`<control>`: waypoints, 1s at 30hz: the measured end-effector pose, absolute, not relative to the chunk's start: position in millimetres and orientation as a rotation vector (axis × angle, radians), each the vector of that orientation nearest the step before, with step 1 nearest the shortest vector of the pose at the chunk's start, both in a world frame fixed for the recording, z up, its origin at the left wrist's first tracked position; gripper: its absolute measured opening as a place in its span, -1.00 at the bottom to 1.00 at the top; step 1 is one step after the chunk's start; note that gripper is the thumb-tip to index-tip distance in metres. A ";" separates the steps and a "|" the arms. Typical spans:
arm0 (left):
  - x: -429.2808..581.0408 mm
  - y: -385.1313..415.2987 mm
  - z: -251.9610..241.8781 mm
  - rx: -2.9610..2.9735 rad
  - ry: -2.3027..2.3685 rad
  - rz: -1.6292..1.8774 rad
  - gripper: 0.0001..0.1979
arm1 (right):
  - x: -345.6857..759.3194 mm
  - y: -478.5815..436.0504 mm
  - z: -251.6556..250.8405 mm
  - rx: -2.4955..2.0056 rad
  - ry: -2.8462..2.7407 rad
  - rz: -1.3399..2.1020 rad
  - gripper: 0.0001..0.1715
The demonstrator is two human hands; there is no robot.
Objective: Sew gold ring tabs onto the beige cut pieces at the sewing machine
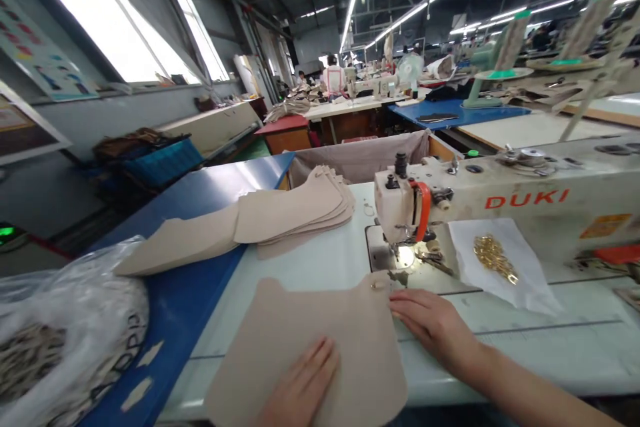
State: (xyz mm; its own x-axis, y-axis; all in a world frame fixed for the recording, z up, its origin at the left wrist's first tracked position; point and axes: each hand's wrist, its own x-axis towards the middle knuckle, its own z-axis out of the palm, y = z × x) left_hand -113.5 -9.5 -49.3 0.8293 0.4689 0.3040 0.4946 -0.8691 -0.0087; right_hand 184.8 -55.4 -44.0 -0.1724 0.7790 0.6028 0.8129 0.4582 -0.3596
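Observation:
A flat beige fabric panel (300, 320) with two projecting upper corners lies on the pale sewing table. My left hand (305, 383) rests flat on its lower middle, fingers stretched out. At the panel's upper right edge, my right hand (435, 327) has its fingers closed together on the border; their undersides are hidden. A small gold metal fitting (375, 285) sits at that upper right corner. The corner lies just in front of the lit presser foot of the sewing machine (405, 213). Right of the needle area, gold metal fittings (493, 257) lie on white paper (465, 240).
Stacked beige panels (295, 210) lie behind the worked panel, spreading left onto a blue table (200, 293). A clear plastic bag (110, 293) with scraps stands at left. The machine arm (525, 213) spans the right side. Farther back are thread cones (513, 43) and other workstations.

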 end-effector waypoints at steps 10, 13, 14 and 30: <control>-84.6 130.5 140.6 -2.233 -1.470 -0.756 -0.62 | 164.6 -44.5 -52.5 -1.387 -1.917 -0.109 -0.64; -44.6 185.9 116.0 -2.392 -1.504 -0.572 -0.56 | 166.7 -42.8 -55.4 -1.378 -1.959 -0.163 -0.62; -34.4 200.2 100.0 -2.424 -1.540 -0.520 -0.57 | 167.3 -42.2 -56.2 -1.377 -1.966 -0.181 -0.62; -101.8 230.6 34.6 -2.253 -1.906 -0.449 -0.37 | 166.9 -39.7 -57.1 -1.357 -2.017 -0.160 -0.65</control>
